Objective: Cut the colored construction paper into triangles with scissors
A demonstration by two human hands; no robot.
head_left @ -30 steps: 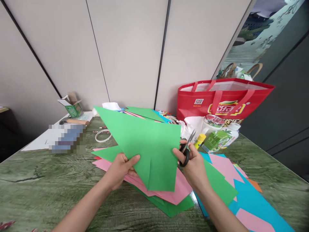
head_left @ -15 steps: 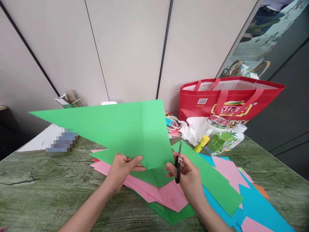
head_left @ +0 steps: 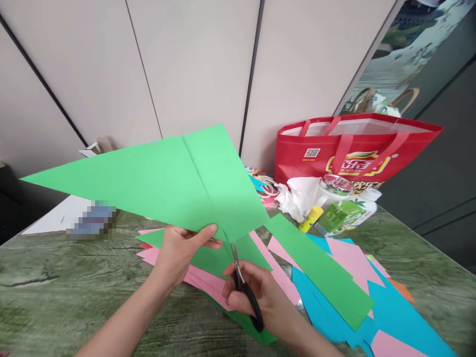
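My left hand (head_left: 180, 250) pinches the lower edge of a large green paper sheet (head_left: 156, 181), holding it up above the table. My right hand (head_left: 256, 297) is closed round black-handled scissors (head_left: 243, 285), whose blades point up at the sheet's bottom corner, near a crease that runs up the paper. Under both hands lies a loose pile of pink, green and blue paper sheets (head_left: 334, 282).
A red shopping bag (head_left: 353, 148) stands at the back right, with crumpled white tissue (head_left: 301, 196), a yellow glue stick (head_left: 311, 218) and a green-labelled bottle (head_left: 345, 210) in front of it. White paper (head_left: 63, 218) lies at the left on the green marble table (head_left: 55, 292).
The green sheet has been turned and lifted, so its long point now reaches left. My right hand has brought the scissors from the sheet's right side down to its bottom edge.
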